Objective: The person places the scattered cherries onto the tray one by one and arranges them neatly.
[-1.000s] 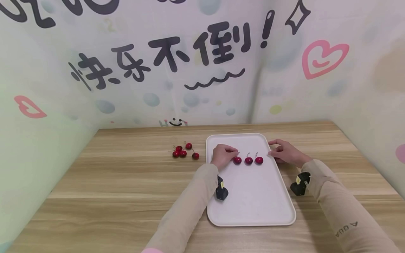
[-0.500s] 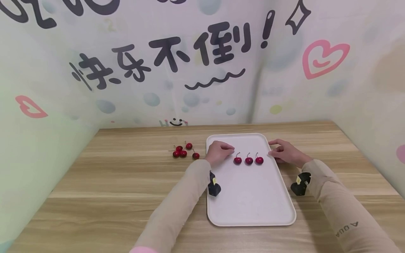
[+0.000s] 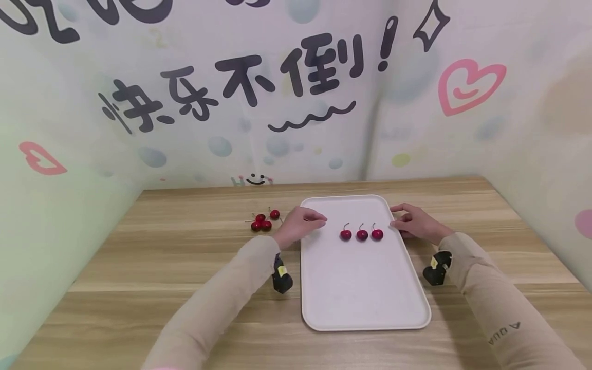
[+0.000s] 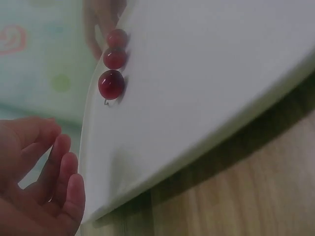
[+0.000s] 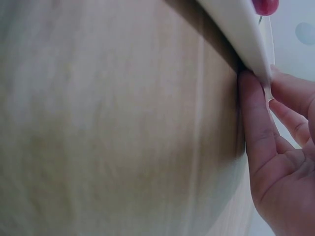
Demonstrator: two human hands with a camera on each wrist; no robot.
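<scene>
My left hand hovers over the left rim of the white tray with nothing in its loosely bent fingers; the left wrist view shows gaps between the fingers. On the tray a row of three dark red cherries, the left one, the middle one and the right one, lies with stems pointing up. My right hand grips the tray's far right rim. Seen from the right wrist, one finger is under the rim and the thumb touches it from above.
Several more cherries lie on the wooden table left of the tray; my left hand partly hides one. A printed wall rises behind the table. Each sleeve has a black wrist camera.
My left hand has let go of the left cherry's stem in the row and moved left, from over the tray to its left rim. The right hand stays at the rim.
</scene>
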